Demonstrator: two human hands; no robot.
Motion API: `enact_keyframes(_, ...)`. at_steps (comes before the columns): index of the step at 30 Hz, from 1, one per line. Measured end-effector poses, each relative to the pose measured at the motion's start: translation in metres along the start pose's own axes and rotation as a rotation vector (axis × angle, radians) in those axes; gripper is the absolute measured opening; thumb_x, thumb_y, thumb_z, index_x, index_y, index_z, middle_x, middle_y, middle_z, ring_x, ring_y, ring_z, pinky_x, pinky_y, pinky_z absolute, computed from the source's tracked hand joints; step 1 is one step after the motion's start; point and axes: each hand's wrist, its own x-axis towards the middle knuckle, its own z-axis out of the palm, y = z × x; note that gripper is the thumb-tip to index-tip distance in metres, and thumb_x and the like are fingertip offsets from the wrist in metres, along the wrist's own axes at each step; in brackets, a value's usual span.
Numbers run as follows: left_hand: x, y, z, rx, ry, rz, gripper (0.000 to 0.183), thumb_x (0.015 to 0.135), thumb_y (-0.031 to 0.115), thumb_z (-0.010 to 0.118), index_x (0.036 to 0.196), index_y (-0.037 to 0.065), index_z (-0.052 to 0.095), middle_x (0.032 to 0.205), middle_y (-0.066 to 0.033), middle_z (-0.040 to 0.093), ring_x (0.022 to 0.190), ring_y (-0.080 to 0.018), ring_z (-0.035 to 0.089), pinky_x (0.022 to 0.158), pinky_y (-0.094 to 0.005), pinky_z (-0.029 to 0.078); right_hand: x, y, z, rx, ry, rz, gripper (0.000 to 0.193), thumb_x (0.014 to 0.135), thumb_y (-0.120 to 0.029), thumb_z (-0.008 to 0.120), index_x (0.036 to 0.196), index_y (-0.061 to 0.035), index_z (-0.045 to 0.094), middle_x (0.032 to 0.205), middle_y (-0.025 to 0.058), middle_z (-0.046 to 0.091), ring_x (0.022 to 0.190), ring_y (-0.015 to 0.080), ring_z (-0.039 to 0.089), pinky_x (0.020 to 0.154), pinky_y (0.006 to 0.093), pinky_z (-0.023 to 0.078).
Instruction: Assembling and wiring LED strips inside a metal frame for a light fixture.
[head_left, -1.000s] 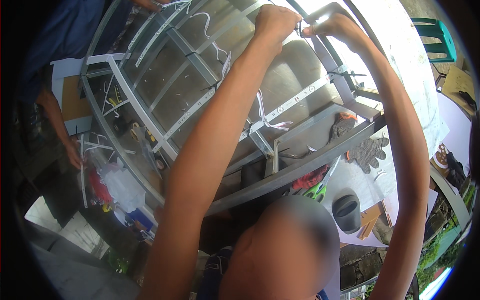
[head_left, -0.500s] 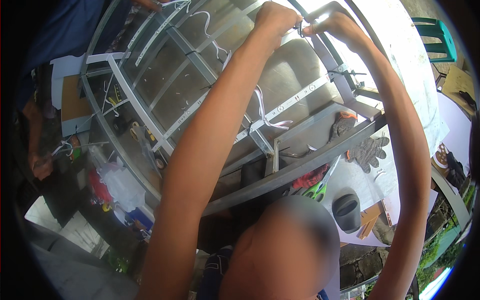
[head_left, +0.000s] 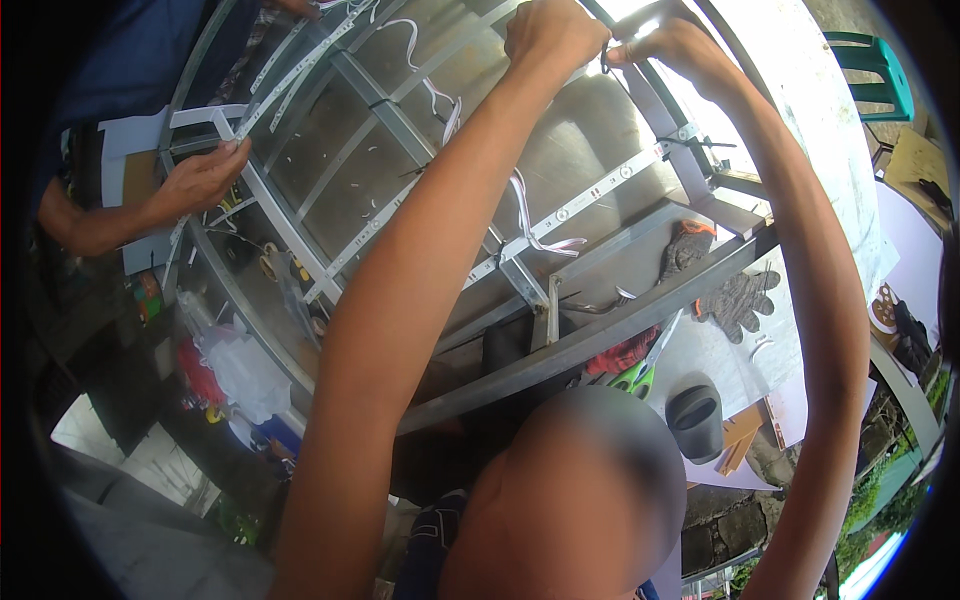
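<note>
Both my arms stretch over a grey metal frame (head_left: pixel 480 385) to its far side. My left hand (head_left: pixel 560 38) is closed, its fingertips on a thin black cable tie (head_left: pixel 604 58). Opposite it, my right hand (head_left: pixel 672 48) pinches at the same tie with thumb and fingers; bright glare hides part of these fingers. Below them a white LED strip (head_left: pixel 595 192) with round lenses runs across the frame, fixed at its right end with another black cable tie (head_left: pixel 708 145). White wires (head_left: pixel 525 222) hang loose from the strips.
At the left a co-worker's hand (head_left: pixel 205 180) holds the end of another LED strip (head_left: pixel 290 82). Grey gloves (head_left: pixel 738 305), green-handled scissors (head_left: pixel 635 376) and a dark slipper (head_left: pixel 694 424) lie nearer me at the right. A green stool (head_left: pixel 868 75) stands far right.
The co-worker's hand has risen from the lower left to the frame and now holds an LED strip's end. My own hands stay nearly in place, with the left shifted slightly.
</note>
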Motion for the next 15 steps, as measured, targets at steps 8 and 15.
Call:
enact_keyframes(8, -0.004, -0.018, -0.006, -0.243, 0.062, 0.462, 0.013, 0.073, 0.01, 0.066, 0.082, 0.001, 0.069, 0.075, -0.0178, 0.066, 0.072, -0.0296, 0.066, 0.066, -0.0364, 0.051, -0.001, -0.023, -0.004, 0.216, -0.032, -0.13, 0.014, 0.074, -0.013, 0.066, 0.08, -0.0007, 0.069, 0.083, 0.0097, 0.067, 0.074, 0.0154, 0.061, 0.068, 0.0305, 0.048)
enact_keyframes(15, 0.002, -0.01, -0.013, -0.123, 0.047, 0.533, 0.014, 0.075, 0.009, 0.063, 0.086, 0.001, 0.069, 0.078, -0.0203, 0.065, 0.074, -0.0321, 0.065, 0.068, -0.0376, 0.051, -0.001, -0.015, -0.01, -0.221, 0.035, -0.347, 0.023, 0.071, -0.018, 0.072, 0.081, 0.0023, 0.069, 0.082, 0.0122, 0.067, 0.076, 0.0184, 0.063, 0.067, 0.0313, 0.048)
